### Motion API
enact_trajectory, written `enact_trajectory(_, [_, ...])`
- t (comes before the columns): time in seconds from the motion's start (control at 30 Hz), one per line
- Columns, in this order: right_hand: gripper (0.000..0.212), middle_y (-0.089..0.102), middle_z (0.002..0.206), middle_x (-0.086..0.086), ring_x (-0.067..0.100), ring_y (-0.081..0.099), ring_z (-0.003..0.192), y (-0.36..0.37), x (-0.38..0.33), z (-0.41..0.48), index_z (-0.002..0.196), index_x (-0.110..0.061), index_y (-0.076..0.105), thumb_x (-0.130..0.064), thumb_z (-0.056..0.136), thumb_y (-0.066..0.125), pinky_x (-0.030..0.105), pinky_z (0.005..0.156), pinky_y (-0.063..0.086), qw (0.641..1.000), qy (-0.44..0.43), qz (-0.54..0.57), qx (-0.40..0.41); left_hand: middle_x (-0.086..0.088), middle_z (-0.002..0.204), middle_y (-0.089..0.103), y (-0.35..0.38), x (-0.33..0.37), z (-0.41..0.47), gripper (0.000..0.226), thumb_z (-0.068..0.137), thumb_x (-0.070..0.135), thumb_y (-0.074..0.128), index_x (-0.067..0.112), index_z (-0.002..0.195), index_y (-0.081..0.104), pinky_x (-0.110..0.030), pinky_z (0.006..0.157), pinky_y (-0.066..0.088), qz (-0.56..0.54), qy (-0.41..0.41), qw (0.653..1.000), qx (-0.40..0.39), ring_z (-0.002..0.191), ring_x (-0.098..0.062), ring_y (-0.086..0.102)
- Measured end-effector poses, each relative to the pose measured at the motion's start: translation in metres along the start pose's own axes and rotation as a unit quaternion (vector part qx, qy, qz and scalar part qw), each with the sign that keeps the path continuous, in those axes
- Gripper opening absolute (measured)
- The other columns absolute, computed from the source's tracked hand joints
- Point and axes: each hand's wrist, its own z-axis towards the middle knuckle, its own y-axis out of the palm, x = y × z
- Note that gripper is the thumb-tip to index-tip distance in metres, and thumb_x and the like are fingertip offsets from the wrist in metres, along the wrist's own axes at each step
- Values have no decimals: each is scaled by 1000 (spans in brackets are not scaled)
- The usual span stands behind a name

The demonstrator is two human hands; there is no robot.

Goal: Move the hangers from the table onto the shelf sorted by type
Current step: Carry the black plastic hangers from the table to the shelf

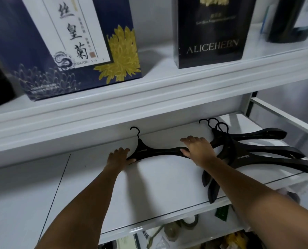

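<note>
Holding a black hanger (156,151) flat on the white shelf (149,186), hook pointing to 12 o'clock.
It is looking rigid, light and smooth, probably slippery, with the broad arm ends offering the best hold. The left hand (119,156) is pinching the 9 o'clock end, thumb underneath. The right hand (198,150) is curling loosely over the 3 o'clock arm. A stack of matching hangers (243,155) is lying just beside at 3 o'clock.
</note>
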Motion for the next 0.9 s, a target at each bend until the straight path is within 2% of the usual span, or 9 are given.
enact_trajectory(0.17, [54,42,146,4,23,49,124,-18,-10,-5,148,-21,29,-42,99,40,34,104,34,1000,1,-9,5,0,159,18,-41,18,-11,64,96,50,40,23,150,19,-35,119,10,-70,65,992,76,146,-18,16])
enact_trajectory(0.33, [59,28,155,6,23,32,139,-47,-12,-14,151,-21,20,-40,99,40,39,113,24,999,26,-17,8,4,161,-1,-81,44,-25,65,99,48,34,24,152,5,-33,120,-4,-65,96,990,74,148,-13,-2])
enact_trajectory(0.5, [60,23,157,4,22,29,141,-82,0,-37,152,-23,16,-38,99,41,41,113,25,999,46,-17,23,3,160,-8,-111,85,-46,65,100,46,31,23,152,0,-33,120,-5,-53,129,988,69,148,-15,-6])
enact_trajectory(0.63, [63,18,159,6,21,22,144,-110,24,-65,153,-24,12,-35,99,41,41,116,20,997,73,-10,10,4,160,-10,-126,128,-65,65,100,47,30,25,152,-4,-37,121,-1,-44,150,985,66,148,-17,-7])
enact_trajectory(0.77, [62,20,158,6,22,24,143,-131,53,-105,153,-23,14,-33,99,42,40,116,20,995,91,-4,31,2,160,-9,-132,172,-88,65,100,46,29,23,152,-4,-33,120,-3,-13,180,981,66,148,-17,-6])
enact_trajectory(0.9, [58,22,157,5,23,25,142,-146,89,-152,152,-25,17,-44,100,34,39,115,20,990,135,-5,44,0,161,-5,-134,230,-119,66,100,45,30,22,152,-3,-36,120,-2,4,220,974,61,148,-19,-3])
